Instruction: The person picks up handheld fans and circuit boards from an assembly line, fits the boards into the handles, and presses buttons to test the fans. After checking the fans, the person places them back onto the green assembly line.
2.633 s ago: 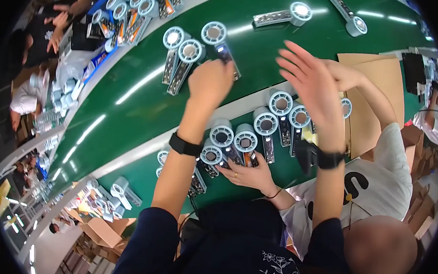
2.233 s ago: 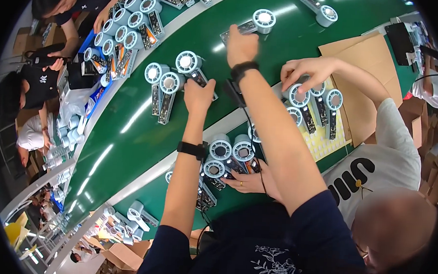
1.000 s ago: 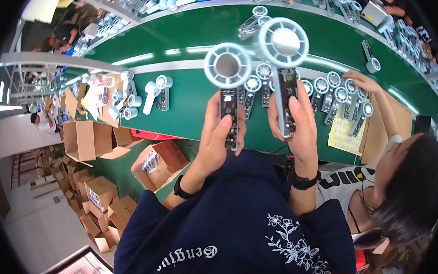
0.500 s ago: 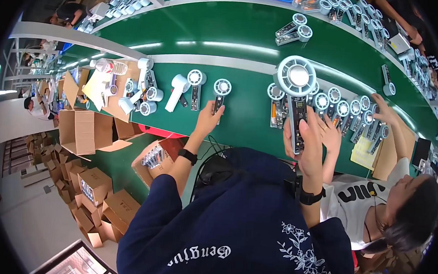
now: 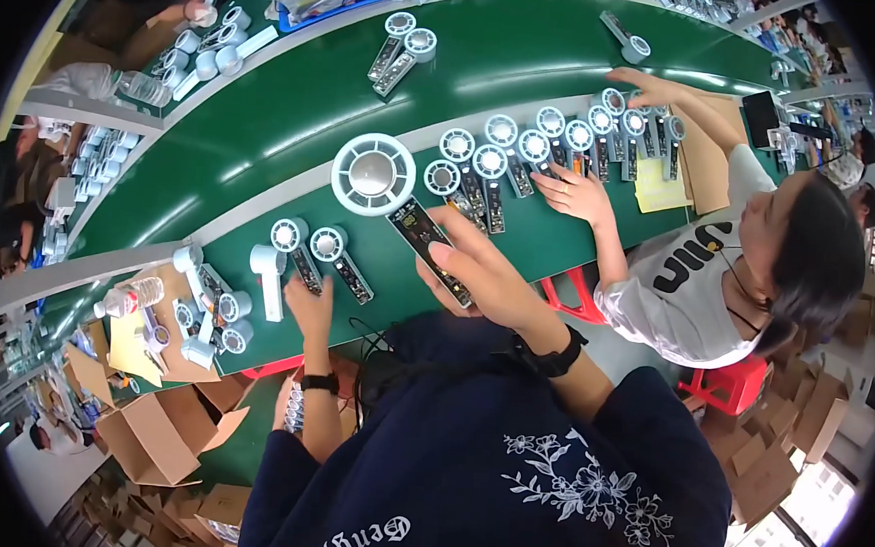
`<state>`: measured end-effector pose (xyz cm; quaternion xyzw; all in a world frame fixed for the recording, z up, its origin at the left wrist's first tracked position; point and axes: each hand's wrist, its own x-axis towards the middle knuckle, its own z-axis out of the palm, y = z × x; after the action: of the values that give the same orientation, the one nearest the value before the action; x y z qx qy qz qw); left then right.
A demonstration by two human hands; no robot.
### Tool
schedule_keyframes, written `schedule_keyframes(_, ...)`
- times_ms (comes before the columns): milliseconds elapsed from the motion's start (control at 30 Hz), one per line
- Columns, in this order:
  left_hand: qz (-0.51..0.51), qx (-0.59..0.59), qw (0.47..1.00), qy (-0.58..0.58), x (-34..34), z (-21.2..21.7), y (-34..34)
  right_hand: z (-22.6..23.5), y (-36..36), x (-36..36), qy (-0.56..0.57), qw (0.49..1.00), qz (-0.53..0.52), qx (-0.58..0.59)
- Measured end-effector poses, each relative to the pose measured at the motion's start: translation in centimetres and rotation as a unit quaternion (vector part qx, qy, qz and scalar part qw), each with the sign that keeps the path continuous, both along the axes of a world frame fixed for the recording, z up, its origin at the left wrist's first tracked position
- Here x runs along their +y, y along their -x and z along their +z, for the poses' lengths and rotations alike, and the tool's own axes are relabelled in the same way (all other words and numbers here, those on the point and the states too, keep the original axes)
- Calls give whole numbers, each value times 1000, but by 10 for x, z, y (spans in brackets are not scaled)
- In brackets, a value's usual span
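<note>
My right hand point(image 5: 487, 282) grips a handheld fan point(image 5: 422, 234) by its handle, raised over the green bench. The fan has a pale blue-grey ring head, and its handle lies bare with a dark circuit board facing up. My left hand point(image 5: 312, 311) has its fingers closed about the lower handle end of a similar fan point(image 5: 289, 236) lying on the bench. Just right of that one lies a second open-handled fan point(image 5: 343, 263). To its left is a fan with a closed white handle point(image 5: 269, 278).
Several open-handled fans point(image 5: 501, 132) lie in rows at the right, where a co-worker's hands point(image 5: 583, 194) are among them. A pile of fans point(image 5: 210, 305), a plastic bottle point(image 5: 127, 298) and cardboard boxes point(image 5: 162, 437) are at the left. A raised green shelf point(image 5: 296, 129) runs behind.
The view has turned toward the right. My left hand has let go of the right-hand fan and moved to the one beside it on the left. My right hand still holds its fan.
</note>
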<state>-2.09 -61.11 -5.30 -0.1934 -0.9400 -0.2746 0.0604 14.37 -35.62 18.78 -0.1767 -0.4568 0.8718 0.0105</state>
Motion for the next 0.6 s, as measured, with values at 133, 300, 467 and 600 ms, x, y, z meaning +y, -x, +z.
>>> schedule_keyframes(133,-32,-206,977,35,13,-13,21,6,-1,4,23,1000,11,19)
schedule_keyframes(300,106,-486,791,-356,17,-1,32,17,-10,10,2,1000,9,20)
schedule_keyframes(467,28,-425,851,-309,41,84,27,14,-31,25,-28,996,-3,83)
schedule_keyframes(600,-61,-405,821,-398,116,183,-20,10,-41,39,-21,993,-38,110)
